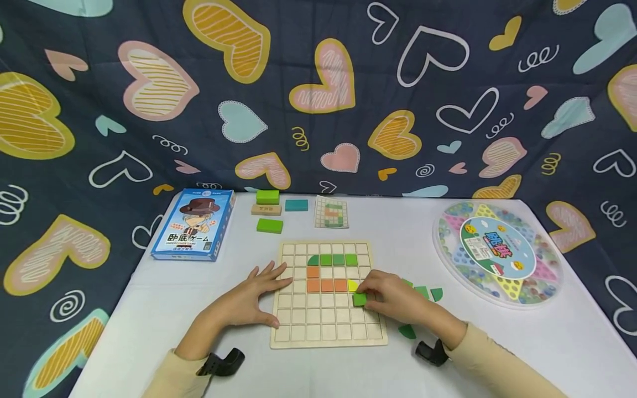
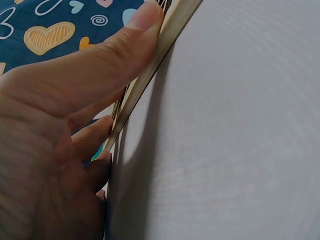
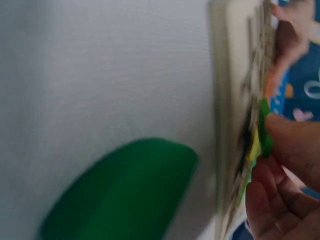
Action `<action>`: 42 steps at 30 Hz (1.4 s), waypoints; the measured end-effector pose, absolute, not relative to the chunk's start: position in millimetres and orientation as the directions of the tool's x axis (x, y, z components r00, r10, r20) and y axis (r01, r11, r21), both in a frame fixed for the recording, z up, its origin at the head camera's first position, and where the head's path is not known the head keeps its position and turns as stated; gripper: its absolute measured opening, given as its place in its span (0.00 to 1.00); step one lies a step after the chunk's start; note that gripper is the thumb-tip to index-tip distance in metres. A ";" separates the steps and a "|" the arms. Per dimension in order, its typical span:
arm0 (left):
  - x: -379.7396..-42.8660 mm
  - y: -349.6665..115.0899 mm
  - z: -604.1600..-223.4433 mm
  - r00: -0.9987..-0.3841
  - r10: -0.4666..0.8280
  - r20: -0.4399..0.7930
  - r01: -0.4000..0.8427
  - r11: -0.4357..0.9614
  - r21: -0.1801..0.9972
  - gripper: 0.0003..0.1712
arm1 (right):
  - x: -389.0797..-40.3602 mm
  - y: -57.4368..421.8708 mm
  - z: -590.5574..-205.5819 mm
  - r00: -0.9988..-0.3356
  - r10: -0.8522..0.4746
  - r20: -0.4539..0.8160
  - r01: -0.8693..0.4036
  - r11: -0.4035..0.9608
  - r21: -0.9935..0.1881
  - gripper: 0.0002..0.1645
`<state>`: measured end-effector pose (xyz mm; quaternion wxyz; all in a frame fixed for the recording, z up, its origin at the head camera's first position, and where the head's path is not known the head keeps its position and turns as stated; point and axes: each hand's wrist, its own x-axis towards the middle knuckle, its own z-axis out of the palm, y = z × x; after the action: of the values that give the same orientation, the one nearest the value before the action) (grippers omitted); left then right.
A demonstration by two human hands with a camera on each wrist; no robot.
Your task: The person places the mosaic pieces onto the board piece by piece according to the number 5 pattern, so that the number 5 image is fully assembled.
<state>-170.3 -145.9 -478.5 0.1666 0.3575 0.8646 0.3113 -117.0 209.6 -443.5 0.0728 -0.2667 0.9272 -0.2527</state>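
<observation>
A wooden grid board (image 1: 328, 333) lies on the table, with a row of green tiles (image 1: 338, 259), several orange tiles (image 1: 327, 286) and one yellow tile (image 1: 353, 285) in its cells. My left hand (image 1: 244, 301) rests spread at the board's left edge, its thumb touching the rim in the left wrist view. Between thumb and fingers, my right hand (image 1: 395, 298) pinches a green square tile (image 1: 359, 300) just below the yellow one. The right wrist view shows this tile (image 3: 265, 129) tilted on edge; whether it touches the board I cannot tell.
Loose green pieces (image 1: 407, 331) lie right of the board, some partly behind the right hand. A pattern card (image 1: 332, 212) and several blocks (image 1: 270, 225) sit beyond it. A blue game box (image 1: 191, 224) stands left, a round Chinese checkers case (image 1: 497, 251) right.
</observation>
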 end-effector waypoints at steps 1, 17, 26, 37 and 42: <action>-170.3 -145.6 -479.1 -0.685 0.725 -0.063 0.516 0.545 0.661 0.55 | -117.2 205.3 -444.4 -0.843 -0.537 -0.001 -0.472 0.741 -0.478 0.15; -171.7 -146.7 -476.7 -0.680 0.729 -0.073 0.523 0.553 0.648 0.55 | -115.4 264.8 -437.1 -0.966 -0.257 0.028 -0.235 0.829 -0.508 0.20; -171.9 -145.9 -476.3 -0.685 0.724 -0.077 0.510 0.553 0.659 0.55 | -117.6 280.8 -451.1 -0.976 -0.215 -0.031 -0.175 0.864 -0.473 0.13; -172.3 -145.0 -479.2 -0.684 0.725 -0.078 0.507 0.550 0.663 0.55 | -122.6 282.8 -454.7 -0.973 -0.231 -0.018 -0.196 0.864 -0.464 0.15; -172.3 -145.2 -478.8 -0.685 0.724 -0.081 0.504 0.552 0.665 0.55 | -123.7 284.8 -455.2 -0.964 -0.263 -0.033 -0.215 0.850 -0.482 0.18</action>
<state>-172.3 -145.2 -478.8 0.1756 0.3555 0.8631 0.3126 -123.7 284.8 -455.2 0.0490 -0.1243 0.9604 -0.2445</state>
